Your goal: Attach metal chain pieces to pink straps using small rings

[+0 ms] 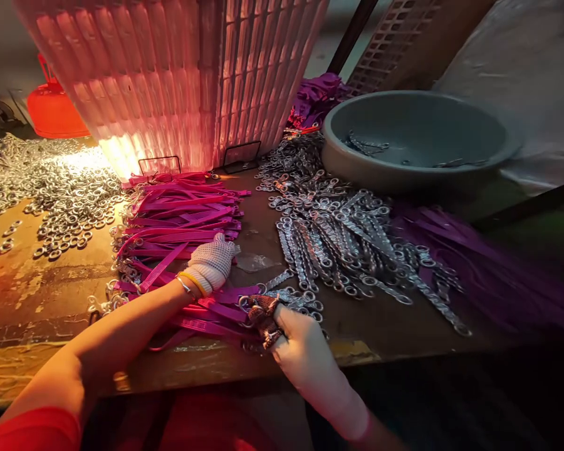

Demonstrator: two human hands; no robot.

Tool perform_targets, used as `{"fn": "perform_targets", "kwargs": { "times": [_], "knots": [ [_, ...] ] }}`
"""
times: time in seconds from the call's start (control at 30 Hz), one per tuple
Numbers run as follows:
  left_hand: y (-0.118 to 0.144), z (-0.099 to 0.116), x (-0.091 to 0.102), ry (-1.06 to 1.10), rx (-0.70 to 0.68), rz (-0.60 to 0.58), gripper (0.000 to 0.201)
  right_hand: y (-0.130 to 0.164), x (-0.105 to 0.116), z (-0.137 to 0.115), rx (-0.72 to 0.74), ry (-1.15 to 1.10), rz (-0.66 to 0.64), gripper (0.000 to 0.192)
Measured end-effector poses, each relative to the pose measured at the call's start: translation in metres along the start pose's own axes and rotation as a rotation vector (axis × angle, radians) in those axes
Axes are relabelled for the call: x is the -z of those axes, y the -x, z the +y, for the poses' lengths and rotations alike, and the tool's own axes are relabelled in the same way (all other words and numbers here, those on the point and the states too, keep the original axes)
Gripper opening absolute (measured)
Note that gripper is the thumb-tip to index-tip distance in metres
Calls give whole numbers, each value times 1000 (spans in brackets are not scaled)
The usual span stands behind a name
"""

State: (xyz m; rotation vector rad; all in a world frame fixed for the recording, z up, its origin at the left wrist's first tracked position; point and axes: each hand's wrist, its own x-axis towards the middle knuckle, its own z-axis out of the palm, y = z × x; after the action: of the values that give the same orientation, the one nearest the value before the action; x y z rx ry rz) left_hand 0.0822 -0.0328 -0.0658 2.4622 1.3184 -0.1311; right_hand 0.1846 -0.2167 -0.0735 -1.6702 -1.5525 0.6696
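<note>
Gloved left hand [211,262] curled, fingers down on pink straps [183,216], centre-left of frame. Right hand [295,341] lower centre — fingertips pinched on metal ring [245,303] at strap end; metal chains [338,241] just right, grey basin [416,141] upper right.

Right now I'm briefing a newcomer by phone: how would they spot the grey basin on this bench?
Start at the tall pink slatted crate at the back of the wooden bench. Just right of it, behind the spread of metal chain links, sits the grey basin. It is the only round, wide bowl there, nearly bare inside.
</note>
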Motion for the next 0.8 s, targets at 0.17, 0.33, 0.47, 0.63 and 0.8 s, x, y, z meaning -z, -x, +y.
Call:
{"fn": "perform_targets", "kwargs": {
  "times": [0.17, 0.33, 0.47, 0.63, 0.8],
  "knots": [
    [38, -26, 14, 221, -125, 141, 23, -4, 5, -7, 84, 52, 36, 39],
    [101, -49, 16, 1048, 50, -32, 43, -20, -4, -30, 215, 127, 2, 39],
    [130, -48, 5, 1236, 124, -55, 42, -28, -20, -46, 205, 439, -50, 19],
    [138, -37, -5, 1007, -55, 21, 34, -20, -23, -56, 221, 674, -97, 19],
    [139, -31, -16, 631, -274, 162, 16, -10, -15, -49, 229, 762, 7, 19]
  ]
}}
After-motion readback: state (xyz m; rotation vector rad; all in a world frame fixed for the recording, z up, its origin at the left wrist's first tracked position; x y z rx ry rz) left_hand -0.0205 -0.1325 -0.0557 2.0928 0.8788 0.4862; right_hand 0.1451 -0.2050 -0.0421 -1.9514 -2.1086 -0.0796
